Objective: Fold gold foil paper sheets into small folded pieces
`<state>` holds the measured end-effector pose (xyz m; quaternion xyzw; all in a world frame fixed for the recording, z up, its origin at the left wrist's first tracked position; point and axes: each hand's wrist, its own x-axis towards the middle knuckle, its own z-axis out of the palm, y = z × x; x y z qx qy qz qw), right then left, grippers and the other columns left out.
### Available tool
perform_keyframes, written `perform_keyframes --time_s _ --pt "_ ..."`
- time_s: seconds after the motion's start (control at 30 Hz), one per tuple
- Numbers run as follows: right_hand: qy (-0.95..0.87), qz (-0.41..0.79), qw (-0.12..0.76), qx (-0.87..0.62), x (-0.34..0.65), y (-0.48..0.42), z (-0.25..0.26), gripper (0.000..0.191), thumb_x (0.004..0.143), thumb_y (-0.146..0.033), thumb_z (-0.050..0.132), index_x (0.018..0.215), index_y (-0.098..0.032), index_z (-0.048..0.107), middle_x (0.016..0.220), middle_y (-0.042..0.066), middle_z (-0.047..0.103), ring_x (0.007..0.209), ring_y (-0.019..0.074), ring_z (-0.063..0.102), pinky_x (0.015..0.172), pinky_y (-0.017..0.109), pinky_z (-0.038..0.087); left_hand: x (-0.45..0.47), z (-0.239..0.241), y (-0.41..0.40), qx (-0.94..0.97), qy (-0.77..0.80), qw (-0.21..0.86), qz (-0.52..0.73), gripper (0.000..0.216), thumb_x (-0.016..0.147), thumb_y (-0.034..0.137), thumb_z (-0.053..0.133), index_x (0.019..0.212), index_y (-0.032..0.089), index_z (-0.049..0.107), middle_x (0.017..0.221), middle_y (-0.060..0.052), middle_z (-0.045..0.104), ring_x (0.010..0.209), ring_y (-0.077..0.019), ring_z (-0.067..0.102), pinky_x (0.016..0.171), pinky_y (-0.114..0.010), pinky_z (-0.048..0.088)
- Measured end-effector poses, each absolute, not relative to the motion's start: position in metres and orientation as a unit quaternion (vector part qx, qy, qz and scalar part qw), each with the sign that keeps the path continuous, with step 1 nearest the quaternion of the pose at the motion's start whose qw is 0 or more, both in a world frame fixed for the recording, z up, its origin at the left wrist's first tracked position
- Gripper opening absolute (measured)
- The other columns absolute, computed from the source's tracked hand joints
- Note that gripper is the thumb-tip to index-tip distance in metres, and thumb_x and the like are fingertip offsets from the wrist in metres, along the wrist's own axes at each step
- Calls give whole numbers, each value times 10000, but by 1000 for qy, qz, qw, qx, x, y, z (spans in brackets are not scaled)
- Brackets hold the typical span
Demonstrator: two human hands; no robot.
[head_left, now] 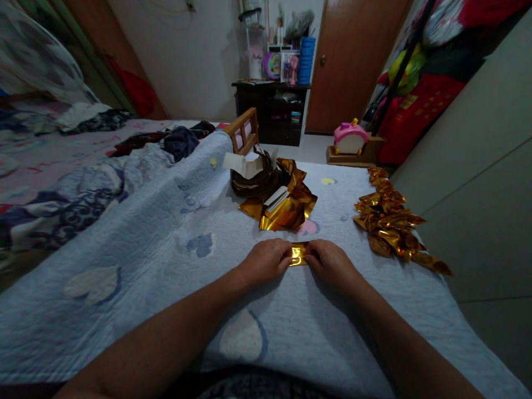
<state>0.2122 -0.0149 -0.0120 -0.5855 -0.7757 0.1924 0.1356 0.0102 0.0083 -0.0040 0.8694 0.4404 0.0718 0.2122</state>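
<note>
A small strip of shiny gold foil paper (pixel 298 255) is stretched between my two hands, low over the bedspread. My left hand (pixel 268 258) pinches its left end, and my right hand (pixel 331 260) grips the right end with fingers curled. Just beyond my hands lie loose gold foil sheets (pixel 286 213), with a small white-and-grey piece on top. Behind them sits a coiled stack of dark-edged paper (pixel 260 180) with pale flaps sticking up. Over to the right, several folded gold foil pieces (pixel 386 221) lie in a long heap.
A pale blue bedspread with heart shapes (pixel 158 288) lies under everything. Rumpled clothes (pixel 153 141) are at the left. Beyond the bed stand a dark cabinet (pixel 270 113), a wooden door (pixel 351 61) and a pink toy (pixel 350 137). A pale cupboard (pixel 482 221) borders the right.
</note>
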Motion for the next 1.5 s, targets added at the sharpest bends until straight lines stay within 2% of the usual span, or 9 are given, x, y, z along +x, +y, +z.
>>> perform_keyframes --time_s 0.6,0.77,0.97,1.1,1.23,1.5 --pt "-768 190 167 -589 211 -20 -15 71 880 -128 570 844 -188 578 861 58 629 807 200 556 729 302 385 13 -6 0 860 460 203 83 73 942 202 527 967 195 596 943 -48 666 859 -212 614 744 -316 451" --pt "-787 133 180 -575 210 -23 -17 91 912 -132 555 864 -189 609 935 69 569 869 209 519 746 301 385 14 -9 -3 869 454 172 92 164 990 230 475 1008 181 631 1011 -69 610 899 -210 586 757 -312 464" --pt "-824 110 139 -538 208 -24 -17 143 978 -157 532 887 -194 636 911 59 627 864 211 512 775 331 354 15 -14 0 908 364 184 101 210 1000 271 517 1107 242 696 1030 -40 663 974 -207 589 819 -305 460" --pt "-821 112 122 -547 206 -23 -18 158 975 -118 497 891 -184 615 901 62 631 854 213 524 771 333 353 16 -8 -6 931 343 113 61 238 998 212 501 1132 219 697 1040 -60 689 927 -223 610 794 -332 475" --pt "-812 92 113 -565 201 -24 -17 80 959 -178 551 901 -183 606 926 68 635 864 232 520 773 352 340 22 -3 -22 940 338 39 17 208 977 137 488 1026 140 690 986 -91 689 906 -243 624 764 -356 510" --pt "-793 72 88 -598 192 -27 -11 138 970 -301 578 906 -183 609 952 91 653 881 250 535 769 362 331 31 0 -45 927 374 2 -24 222 922 62 514 1060 108 681 943 -120 676 868 -266 647 703 -367 545"
